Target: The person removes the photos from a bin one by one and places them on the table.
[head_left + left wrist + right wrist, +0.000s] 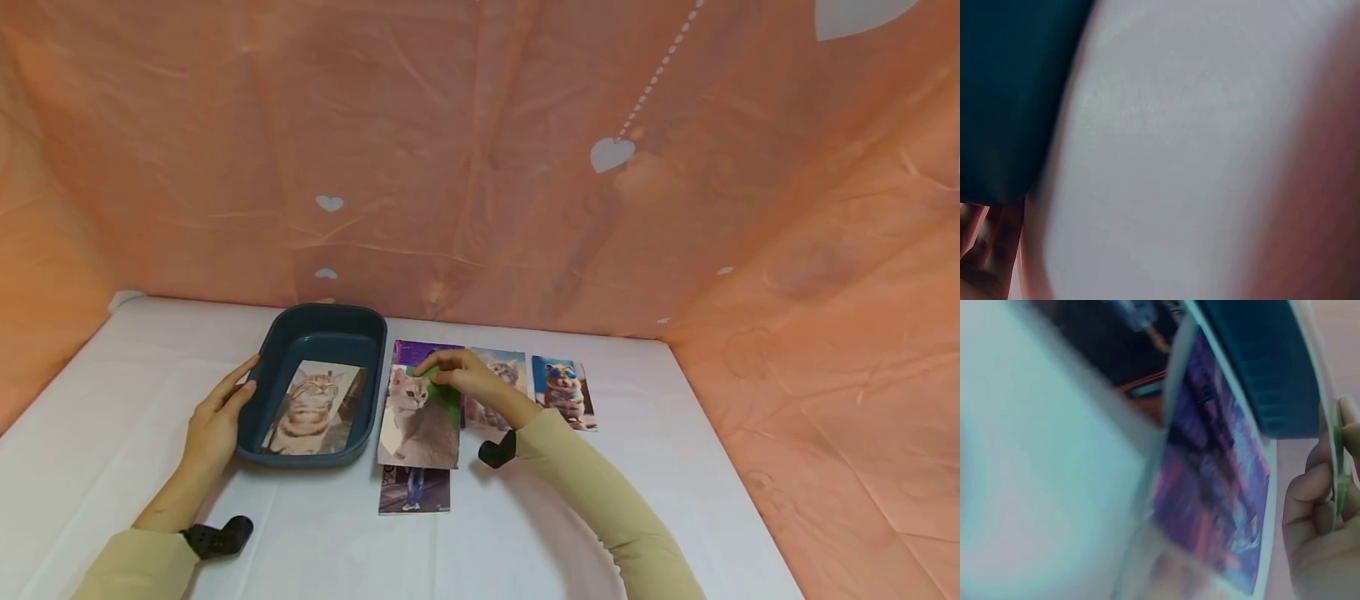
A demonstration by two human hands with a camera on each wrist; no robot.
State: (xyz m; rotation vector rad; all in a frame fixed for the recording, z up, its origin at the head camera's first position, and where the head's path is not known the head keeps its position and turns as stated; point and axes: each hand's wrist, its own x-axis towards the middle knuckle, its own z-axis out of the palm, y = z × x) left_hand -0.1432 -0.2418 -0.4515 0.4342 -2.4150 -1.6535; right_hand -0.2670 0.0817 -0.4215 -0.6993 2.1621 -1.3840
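Note:
My left hand point(212, 425) holds the left side of a dark teal tray point(315, 314) at its rim. Inside the tray lies a photo card of a striped cat point(309, 412). With its thumb and fingers, my right hand point(467, 375) pinches the top edge of a photo card of a pale cat on green point(420, 429). The right wrist view shows this card edge-on between the fingers, raised above the others. Beneath it are a purple picture card point(1222, 469), partly covered, and a dark card with blue-trousered legs point(414, 490).
Right of the held card lies a fluffy grey cat card point(502, 362), partly behind my right hand. Beside it is a card with a hamster in goggles point(564, 392). An orange cloth with white hearts point(450, 167) hangs behind the white table point(322, 542).

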